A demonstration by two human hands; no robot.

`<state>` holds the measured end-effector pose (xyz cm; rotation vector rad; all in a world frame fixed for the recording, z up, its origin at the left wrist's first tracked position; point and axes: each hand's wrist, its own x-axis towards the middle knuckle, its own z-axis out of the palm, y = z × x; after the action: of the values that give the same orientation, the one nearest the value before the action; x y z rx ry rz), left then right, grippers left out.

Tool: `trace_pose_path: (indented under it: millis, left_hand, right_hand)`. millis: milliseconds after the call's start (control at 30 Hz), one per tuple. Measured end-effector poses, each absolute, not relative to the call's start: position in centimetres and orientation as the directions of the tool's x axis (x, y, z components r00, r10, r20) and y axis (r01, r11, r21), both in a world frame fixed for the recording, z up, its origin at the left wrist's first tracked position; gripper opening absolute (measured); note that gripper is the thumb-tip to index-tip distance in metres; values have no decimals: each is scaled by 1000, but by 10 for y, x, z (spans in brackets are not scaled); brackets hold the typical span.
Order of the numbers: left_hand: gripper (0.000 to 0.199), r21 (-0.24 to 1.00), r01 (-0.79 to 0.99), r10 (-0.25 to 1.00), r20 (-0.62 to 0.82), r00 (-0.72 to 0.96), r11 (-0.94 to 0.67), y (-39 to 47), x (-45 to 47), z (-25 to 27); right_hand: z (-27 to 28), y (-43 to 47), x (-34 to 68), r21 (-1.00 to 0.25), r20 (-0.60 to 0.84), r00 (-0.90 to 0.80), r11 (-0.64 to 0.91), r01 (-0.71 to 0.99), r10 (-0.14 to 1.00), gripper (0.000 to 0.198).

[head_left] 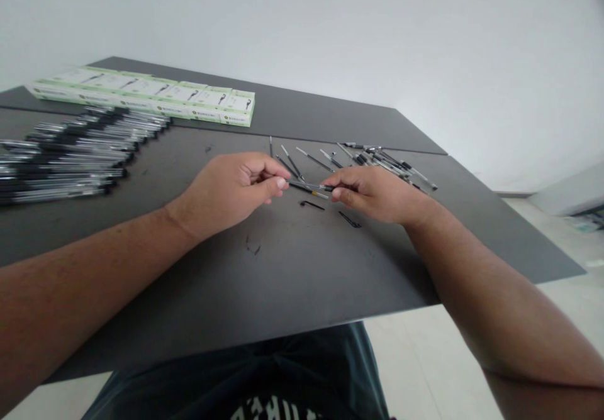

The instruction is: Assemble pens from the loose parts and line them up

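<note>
My left hand [240, 187] is closed in a pinch on one end of a thin, dark pen refill [298, 183]. Opposite it, my right hand [365, 192] grips a clear pen barrel with a black part [326, 187]. Refill and barrel meet between the hands; how far one sits inside the other is too small to tell. Beneath them lie a refill with a yellowish band [315, 193] and a black pen clip or cap piece [312, 205]. Another black clip-like piece [350, 220] rests closer to me. Several loose refills [289, 161] lie just beyond my hands.
A heap of pens and pen parts [391, 162] lies past my right hand. On the left, many clear pens with black ends [80, 156] are spread in a row. Green and white boxes [189, 100] stand behind them on the grey table [283, 281], whose front edge is near my lap.
</note>
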<state>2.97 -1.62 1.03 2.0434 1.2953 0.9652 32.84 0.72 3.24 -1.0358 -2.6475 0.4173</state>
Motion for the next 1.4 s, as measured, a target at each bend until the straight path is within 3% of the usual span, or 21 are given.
trace_pose_path:
  millis: [100, 300, 600, 800, 1400]
  left_hand:
    - [26, 671, 556, 867, 305, 395, -490, -20, 34, 9]
    - [54, 765, 408, 804, 231, 547, -498, -27, 39, 3]
    - [20, 561, 613, 827, 307, 471, -557, -29, 36, 11]
    - [21, 473, 661, 812, 306, 496, -582, -28, 38, 12]
    - [22, 396, 687, 793, 277, 543, -609, -26, 33, 11]
  right_hand:
    - [32, 1, 320, -392, 141, -736, 720, 573, 662, 34]
    - [32, -7, 313, -416, 111, -737, 705, 575, 667, 31]
    - [34, -9, 311, -381, 119, -739, 718, 583, 663, 29]
    - [34, -11, 309, -365, 115, -734, 716, 595, 669, 30]
    - [33, -19, 296, -344, 172, -770, 770, 537, 614, 34]
